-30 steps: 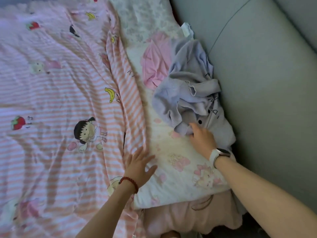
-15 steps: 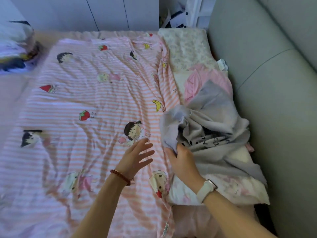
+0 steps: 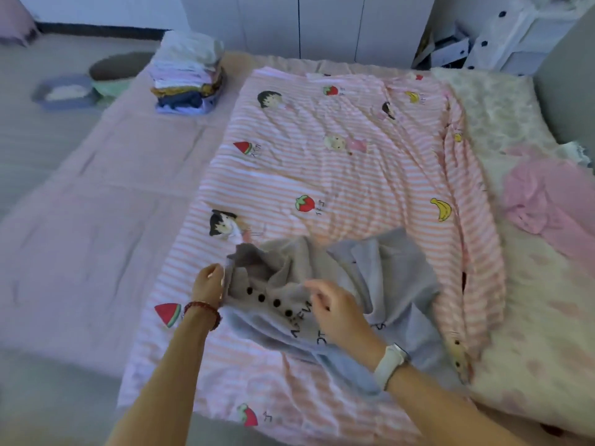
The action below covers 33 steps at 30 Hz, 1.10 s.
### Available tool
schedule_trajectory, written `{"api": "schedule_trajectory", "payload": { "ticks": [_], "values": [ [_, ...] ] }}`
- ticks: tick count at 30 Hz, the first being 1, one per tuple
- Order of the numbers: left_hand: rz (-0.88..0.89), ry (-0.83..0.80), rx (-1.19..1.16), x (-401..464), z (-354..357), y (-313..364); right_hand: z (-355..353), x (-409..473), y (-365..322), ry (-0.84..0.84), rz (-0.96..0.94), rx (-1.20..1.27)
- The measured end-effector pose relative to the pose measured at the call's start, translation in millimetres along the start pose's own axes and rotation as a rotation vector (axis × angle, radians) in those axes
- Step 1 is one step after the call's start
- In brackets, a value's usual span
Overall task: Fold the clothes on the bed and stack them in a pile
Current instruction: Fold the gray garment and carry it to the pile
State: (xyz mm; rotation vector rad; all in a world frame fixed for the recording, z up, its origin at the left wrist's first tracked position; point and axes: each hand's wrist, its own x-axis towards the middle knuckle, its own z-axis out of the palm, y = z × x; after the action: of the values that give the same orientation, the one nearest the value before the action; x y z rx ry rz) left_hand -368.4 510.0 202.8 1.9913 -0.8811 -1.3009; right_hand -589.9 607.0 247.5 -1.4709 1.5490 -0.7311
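The bed (image 3: pixel 96 201) carries a pink striped quilt (image 3: pixel 338 175) with a crumpled grey garment (image 3: pixel 370 272) on it. A folded pile (image 3: pixel 188 82) stands at the far corner, a pink garment (image 3: pixel 547 201) lies right.

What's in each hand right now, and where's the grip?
The left hand grips the grey cardigan at its left edge, near the buttons. The right hand pinches its front fabric beside the lettering.
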Motion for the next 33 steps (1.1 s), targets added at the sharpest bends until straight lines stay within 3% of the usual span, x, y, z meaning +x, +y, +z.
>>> {"api": "schedule_trajectory", "payload": {
  "ticks": [3,7,12,14,19,21,23,26,33],
  "values": [
    [-0.15,-0.041,0.139,19.6,-18.1,-49.2,9.2,29.4,30.7,-0.074,0.065,-0.202],
    [-0.16,-0.05,0.221,26.6,-12.6,-98.4,21.6,79.5,55.7,-0.178,0.052,-0.424],
    [-0.232,0.049,0.074,48.8,13.8,-118.4,43.0,159.1,73.0,-0.329,-0.246,-0.886],
    [-0.269,0.073,0.114,56.1,19.3,-123.1,50.3,186.1,78.0,-0.441,-0.308,-1.058],
    [-0.031,0.154,0.145,63.1,12.3,-121.7,54.3,219.3,84.8,-0.647,-0.123,-1.138],
    [0.061,0.166,0.126,57.2,7.8,-110.0,51.0,212.0,81.0,-0.618,-0.13,-1.078],
    [0.146,0.16,0.096,47.9,4.2,-97.5,43.8,197.2,80.5,-0.54,-0.1,-0.83],
    [0.267,0.158,0.082,32.5,-2.8,-73.6,15.4,168.6,73.7,-0.268,-0.111,-0.458],
    [0.588,0.147,0.13,-6.2,-26.0,13.4,-87.8,97.7,25.4,0.216,-0.226,-0.41]
  ]
}}
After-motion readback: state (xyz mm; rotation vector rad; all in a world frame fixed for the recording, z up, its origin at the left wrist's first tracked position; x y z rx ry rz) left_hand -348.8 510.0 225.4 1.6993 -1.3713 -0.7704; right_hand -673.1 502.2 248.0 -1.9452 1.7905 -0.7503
